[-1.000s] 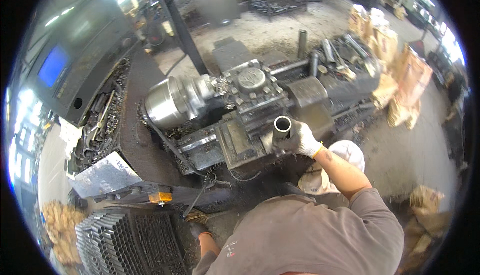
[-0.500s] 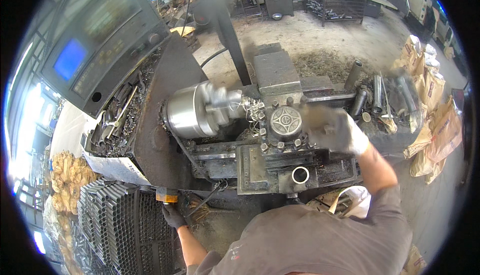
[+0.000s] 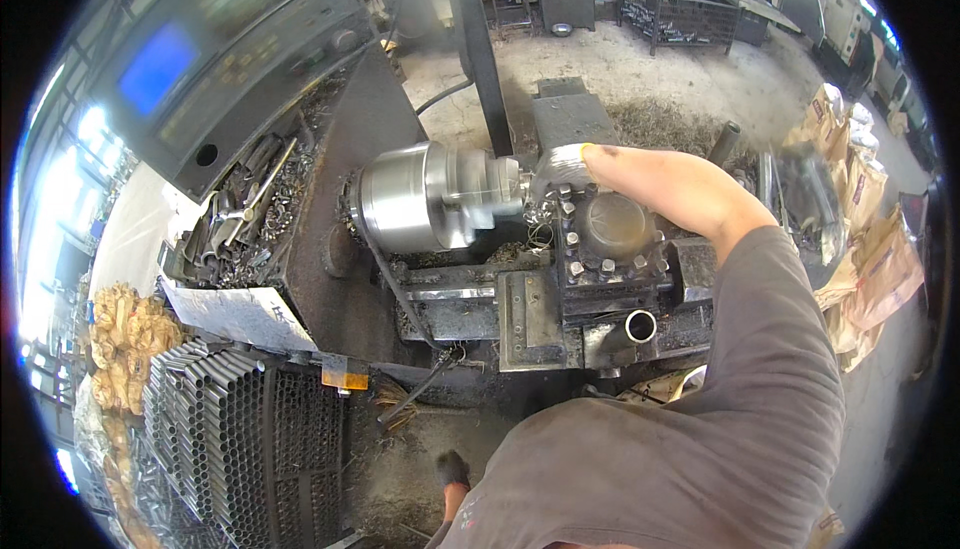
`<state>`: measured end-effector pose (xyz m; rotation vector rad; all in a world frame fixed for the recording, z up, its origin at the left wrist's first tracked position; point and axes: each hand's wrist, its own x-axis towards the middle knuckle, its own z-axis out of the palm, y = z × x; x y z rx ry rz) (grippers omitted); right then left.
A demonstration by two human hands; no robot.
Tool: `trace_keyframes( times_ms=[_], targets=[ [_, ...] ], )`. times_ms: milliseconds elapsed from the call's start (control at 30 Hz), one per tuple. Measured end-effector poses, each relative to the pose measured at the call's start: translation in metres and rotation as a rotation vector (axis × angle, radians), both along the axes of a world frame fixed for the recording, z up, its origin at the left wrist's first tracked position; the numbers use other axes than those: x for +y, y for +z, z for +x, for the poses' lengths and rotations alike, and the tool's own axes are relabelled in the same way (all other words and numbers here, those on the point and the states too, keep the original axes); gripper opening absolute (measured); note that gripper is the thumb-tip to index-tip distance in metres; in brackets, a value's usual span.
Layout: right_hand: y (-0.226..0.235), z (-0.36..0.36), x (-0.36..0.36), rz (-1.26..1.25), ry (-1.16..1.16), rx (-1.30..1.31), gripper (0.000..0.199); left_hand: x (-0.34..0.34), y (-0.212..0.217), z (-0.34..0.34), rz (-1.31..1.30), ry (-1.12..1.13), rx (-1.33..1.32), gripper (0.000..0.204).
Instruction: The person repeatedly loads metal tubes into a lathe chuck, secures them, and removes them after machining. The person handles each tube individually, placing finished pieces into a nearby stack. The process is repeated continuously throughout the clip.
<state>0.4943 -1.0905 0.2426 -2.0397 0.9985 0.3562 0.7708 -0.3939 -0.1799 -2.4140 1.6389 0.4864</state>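
Fingers (image 3: 600, 154) of the right hand (image 3: 670, 189) reach out long and lie close together, and they press on a short shiny metal piece (image 3: 560, 164). That piece sits at the mouth of the big round silver chuck (image 3: 420, 197) of the machine, just at the chuck's right end. The fingertips wrap over the top of the piece; how the thumb sits cannot be seen. The hand wears a pale glove, and a grey sleeve (image 3: 760, 349) runs back from the wrist to the lower edge.

Right under the palm is a dark square tool block (image 3: 610, 244) with a round cap on top and bolts around it. In front of the block, near the person, a short open tube (image 3: 640, 326) pokes out, and its round hole faces up.

The left hand (image 3: 452, 469) is low down, in a dark glove, close to the floor by the grey shirt. Whether it is curled or spread cannot be told, and it seems to hold nothing.

To the left of the chuck is a tray full of tools and curly metal scraps (image 3: 240, 219). Above that is a grey control box with a blue screen (image 3: 160, 67). Down at the lower left, many thin metal tubes (image 3: 240, 439) are stacked with their open ends showing. Brown paper bags (image 3: 860, 239) stand at the right side. A wire cage (image 3: 680, 9) stands far back on the floor.
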Motion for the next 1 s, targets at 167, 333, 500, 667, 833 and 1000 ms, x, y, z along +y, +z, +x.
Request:
trace_keyframes(
  times_ms=[167,333,500,667,833,1000],
  targets=[
    [0.007,-0.015,-0.006,-0.243,0.249,-0.107,0.032,0.068,-0.011,-0.039,0.111,0.597,0.563,0.02],
    [0.022,0.007,0.009,-0.071,0.156,0.151,0.042,0.056,-0.003,-0.021,0.081,0.649,0.652,0.022],
    [0.031,-0.023,0.005,0.316,-0.194,-0.37,0.047,-0.009,-0.003,0.001,-0.097,0.833,0.82,0.023],
    [0.042,-0.135,-0.089,-0.58,-0.695,-0.074,0.043,-0.051,0.002,-0.011,-0.353,1.075,1.129,0.025],
    [-0.004,-0.125,-0.116,-0.84,-0.366,0.061,0.033,-0.045,-0.002,-0.019,-0.145,1.116,1.131,0.029],
    [-0.047,-0.039,-0.071,-0.364,0.076,0.082,0.024,-0.045,-0.021,-0.018,-0.019,0.927,1.094,0.028]
  ],
)
